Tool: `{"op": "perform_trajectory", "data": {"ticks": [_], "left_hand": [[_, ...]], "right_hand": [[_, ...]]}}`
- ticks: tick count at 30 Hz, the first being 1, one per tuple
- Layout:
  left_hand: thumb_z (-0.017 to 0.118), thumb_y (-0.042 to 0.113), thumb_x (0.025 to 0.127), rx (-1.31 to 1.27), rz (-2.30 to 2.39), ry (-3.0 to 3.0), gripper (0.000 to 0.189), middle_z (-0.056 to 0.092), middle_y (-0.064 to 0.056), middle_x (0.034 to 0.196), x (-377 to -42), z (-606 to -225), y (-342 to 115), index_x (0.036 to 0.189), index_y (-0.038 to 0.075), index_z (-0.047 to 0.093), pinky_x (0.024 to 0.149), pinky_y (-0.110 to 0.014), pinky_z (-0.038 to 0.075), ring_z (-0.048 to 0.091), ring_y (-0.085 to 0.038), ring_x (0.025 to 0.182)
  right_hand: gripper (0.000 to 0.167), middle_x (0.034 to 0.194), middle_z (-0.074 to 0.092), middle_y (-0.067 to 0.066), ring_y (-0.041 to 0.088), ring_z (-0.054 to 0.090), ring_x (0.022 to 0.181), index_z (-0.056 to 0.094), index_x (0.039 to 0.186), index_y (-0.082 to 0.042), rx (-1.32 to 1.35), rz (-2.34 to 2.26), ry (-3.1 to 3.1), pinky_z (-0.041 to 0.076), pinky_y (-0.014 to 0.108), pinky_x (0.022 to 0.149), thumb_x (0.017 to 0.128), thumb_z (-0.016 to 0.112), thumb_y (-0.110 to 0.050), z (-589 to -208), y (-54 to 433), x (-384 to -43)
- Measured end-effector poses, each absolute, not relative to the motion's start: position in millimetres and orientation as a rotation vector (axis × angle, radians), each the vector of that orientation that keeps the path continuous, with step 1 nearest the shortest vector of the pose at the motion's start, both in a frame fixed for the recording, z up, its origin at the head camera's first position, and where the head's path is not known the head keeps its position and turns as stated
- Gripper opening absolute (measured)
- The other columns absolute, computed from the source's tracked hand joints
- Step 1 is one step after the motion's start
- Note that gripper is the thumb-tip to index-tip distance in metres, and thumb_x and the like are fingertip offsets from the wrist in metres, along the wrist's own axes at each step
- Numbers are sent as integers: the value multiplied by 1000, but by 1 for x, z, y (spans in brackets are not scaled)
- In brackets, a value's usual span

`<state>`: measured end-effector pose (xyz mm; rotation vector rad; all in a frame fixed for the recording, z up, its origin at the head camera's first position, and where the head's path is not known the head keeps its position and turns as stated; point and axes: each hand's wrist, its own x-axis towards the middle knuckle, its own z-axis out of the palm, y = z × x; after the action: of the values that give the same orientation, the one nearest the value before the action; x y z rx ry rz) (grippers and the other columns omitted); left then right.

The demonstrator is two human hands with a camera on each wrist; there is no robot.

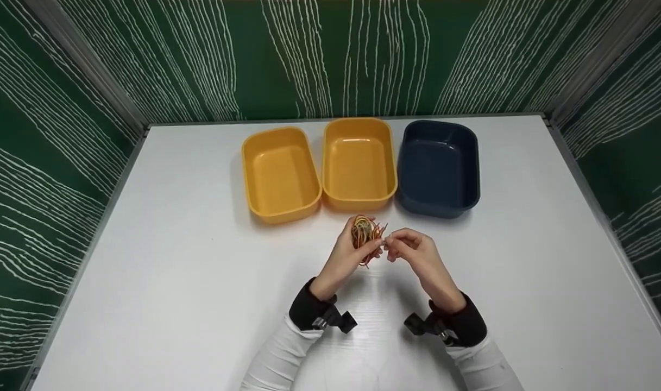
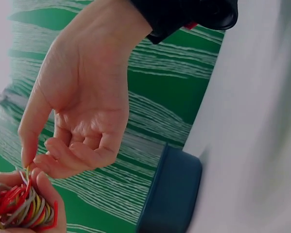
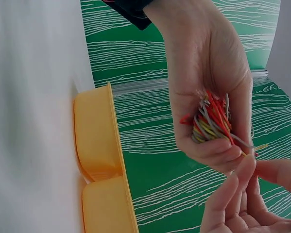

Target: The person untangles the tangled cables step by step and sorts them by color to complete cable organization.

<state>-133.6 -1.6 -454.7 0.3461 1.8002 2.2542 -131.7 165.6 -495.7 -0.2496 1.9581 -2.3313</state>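
A tangled bundle of thin red, yellow and grey wires lies in my left hand, whose fingers curl round it in the right wrist view. Loose ends stick out from the bundle on several sides. Close beside it, my right hand meets the left thumb. Between its thumb and forefinger it pinches a thin yellowish strand coming from the bundle. Both hands are raised above the white table, in front of the trays. Fingers partly cover the pinched end.
Behind the hands stand a left yellow tray, a middle yellow tray and a dark blue tray, side by side. Green panels with white streaks border the table at the back and sides.
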Motion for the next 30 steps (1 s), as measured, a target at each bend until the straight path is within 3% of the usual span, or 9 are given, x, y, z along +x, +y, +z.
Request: {"op": "perform_trajectory", "data": {"ticks": [4,8,11,15,20,30], "left_hand": [[55,0,85,347,2224,1789,42,54,-6,83,-129,-442,-5,122,-3,35,54,-20,41,55,-14,69],[58,-2,82,338,2193,1814,47,54,-5,85,-126,-435,-6,123,-2,35,56,-20,43,54,-12,71],[60,-5,79,340,2196,1830,50,54,-6,84,-126,-435,-6,123,-4,36,57,-20,43,54,-12,69],[59,-7,78,351,2220,1849,43,56,-10,81,-127,-438,-7,117,-8,40,56,-20,43,55,-13,66],[56,-8,80,348,2252,1811,35,57,-7,76,-128,-439,-8,110,-12,40,53,-20,42,56,-13,64],[55,-9,80,333,2294,1812,30,56,-5,74,-130,-438,-14,108,-10,42,49,-20,44,57,-13,60]], "right_hand": [[25,83,60,13,20,57,65,59,92,4,-219,-2370,1922,48,28,62,83,60,-20,-512,171,-138],[20,88,59,16,23,58,68,58,95,4,-134,-2378,1911,49,32,64,86,58,-13,-554,182,-155],[28,90,57,20,26,57,68,57,95,5,-71,-2377,1919,49,35,65,82,63,-19,-571,184,-161],[32,90,55,24,27,56,68,56,94,7,-46,-2397,1905,49,36,65,80,65,-20,-573,185,-160],[31,91,55,24,25,54,69,55,95,9,-30,-2430,1852,48,34,66,81,63,-18,-567,190,-155],[32,88,57,19,23,53,66,53,99,12,16,-2589,1752,47,30,63,83,61,-14,-565,213,-155]]}}
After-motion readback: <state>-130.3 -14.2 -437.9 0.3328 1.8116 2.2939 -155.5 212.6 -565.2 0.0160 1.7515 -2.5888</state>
